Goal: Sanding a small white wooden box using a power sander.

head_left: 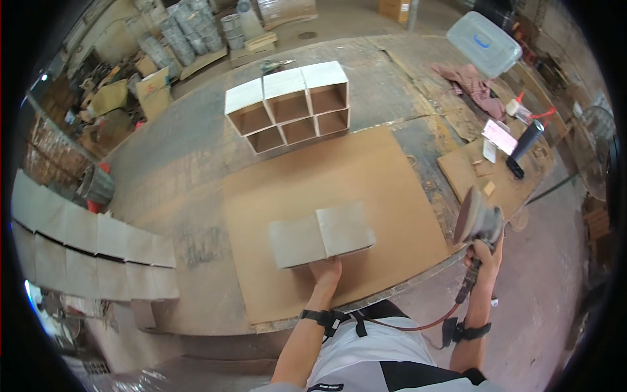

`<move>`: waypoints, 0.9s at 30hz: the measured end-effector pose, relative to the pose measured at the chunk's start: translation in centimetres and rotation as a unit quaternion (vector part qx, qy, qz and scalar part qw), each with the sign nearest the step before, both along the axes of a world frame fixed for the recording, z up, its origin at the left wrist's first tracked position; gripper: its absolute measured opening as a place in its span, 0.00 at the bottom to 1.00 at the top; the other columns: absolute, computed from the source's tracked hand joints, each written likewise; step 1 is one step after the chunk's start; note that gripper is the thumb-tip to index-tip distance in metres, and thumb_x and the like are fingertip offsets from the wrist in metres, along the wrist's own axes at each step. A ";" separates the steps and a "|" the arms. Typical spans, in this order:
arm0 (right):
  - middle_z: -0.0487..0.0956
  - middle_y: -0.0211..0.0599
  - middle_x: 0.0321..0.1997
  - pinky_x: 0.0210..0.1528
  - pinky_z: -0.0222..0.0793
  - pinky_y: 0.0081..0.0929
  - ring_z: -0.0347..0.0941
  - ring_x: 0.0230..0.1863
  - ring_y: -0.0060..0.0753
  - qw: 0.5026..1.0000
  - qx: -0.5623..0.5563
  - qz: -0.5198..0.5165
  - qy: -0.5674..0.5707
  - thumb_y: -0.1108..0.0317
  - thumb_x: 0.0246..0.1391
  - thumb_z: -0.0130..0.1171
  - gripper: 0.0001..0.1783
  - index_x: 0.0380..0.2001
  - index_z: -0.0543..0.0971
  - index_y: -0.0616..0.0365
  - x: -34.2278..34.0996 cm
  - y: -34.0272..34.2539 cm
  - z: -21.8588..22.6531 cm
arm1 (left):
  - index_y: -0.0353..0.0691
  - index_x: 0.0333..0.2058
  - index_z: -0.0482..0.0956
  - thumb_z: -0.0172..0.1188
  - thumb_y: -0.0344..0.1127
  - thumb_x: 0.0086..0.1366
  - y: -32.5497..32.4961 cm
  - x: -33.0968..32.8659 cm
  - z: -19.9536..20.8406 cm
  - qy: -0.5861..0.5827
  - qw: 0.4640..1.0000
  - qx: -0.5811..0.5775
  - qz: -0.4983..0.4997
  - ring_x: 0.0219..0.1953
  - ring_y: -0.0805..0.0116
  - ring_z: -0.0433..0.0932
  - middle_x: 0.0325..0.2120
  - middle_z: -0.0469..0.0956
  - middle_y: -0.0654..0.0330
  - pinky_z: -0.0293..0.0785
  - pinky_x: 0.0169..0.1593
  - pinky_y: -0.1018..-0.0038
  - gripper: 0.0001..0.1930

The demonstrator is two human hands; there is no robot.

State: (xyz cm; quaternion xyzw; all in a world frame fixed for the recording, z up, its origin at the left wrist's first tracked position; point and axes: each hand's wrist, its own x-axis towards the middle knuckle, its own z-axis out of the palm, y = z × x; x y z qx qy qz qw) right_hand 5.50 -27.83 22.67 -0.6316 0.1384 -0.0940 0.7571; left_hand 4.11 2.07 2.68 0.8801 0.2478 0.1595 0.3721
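A white two-section wooden box (322,234) sits over a large brown board on the workbench, a seam or divider running across its middle. My left hand (326,267) grips the near edge of this box, its fingers partly hidden beneath it. Off the bench's right front edge, my right hand (483,253) is closed around an orbital sander (480,225). The sander's round pad faces left, apart from the box. From its handle a reddish hose (418,328) runs back across my waist.
Farther back stands a white six-compartment shelf unit (287,104). White boxes (111,238) are lined up in rows at left. A wooden panel (467,166), a dark cylinder (526,140), a cloth (471,88) and a clear lidded bin (484,42) occupy the right side.
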 end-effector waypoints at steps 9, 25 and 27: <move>0.72 0.34 0.35 0.19 0.61 0.15 0.62 0.27 0.24 0.882 0.471 0.011 0.017 0.65 0.57 0.53 0.11 0.39 0.70 0.59 -1.7 -4.3 -8.5 | 0.35 0.44 0.74 0.60 0.31 0.53 0.1 -1.3 4.1 -0.027 0.995 0.094 -0.021 0.46 0.54 0.74 0.41 0.76 0.48 0.68 0.49 0.65 0.18; 0.70 0.34 0.35 0.19 0.59 0.14 0.63 0.27 0.23 0.889 0.445 0.085 0.070 0.63 0.55 0.53 0.16 0.43 0.68 0.59 0.6 -4.2 -8.6 | 0.38 0.50 0.68 0.54 0.21 0.55 5.4 -3.8 6.9 -0.294 0.587 -0.747 0.107 0.48 0.61 0.72 0.44 0.73 0.56 0.71 0.51 0.63 0.22; 0.70 0.34 0.35 0.18 0.59 0.15 0.63 0.27 0.23 0.889 0.443 0.086 0.074 0.63 0.54 0.53 0.16 0.44 0.68 0.59 0.7 -4.2 -8.6 | 0.38 0.50 0.68 0.55 0.23 0.57 3.5 -3.2 7.8 -0.297 0.618 -0.719 0.112 0.48 0.63 0.72 0.45 0.73 0.56 0.71 0.50 0.63 0.20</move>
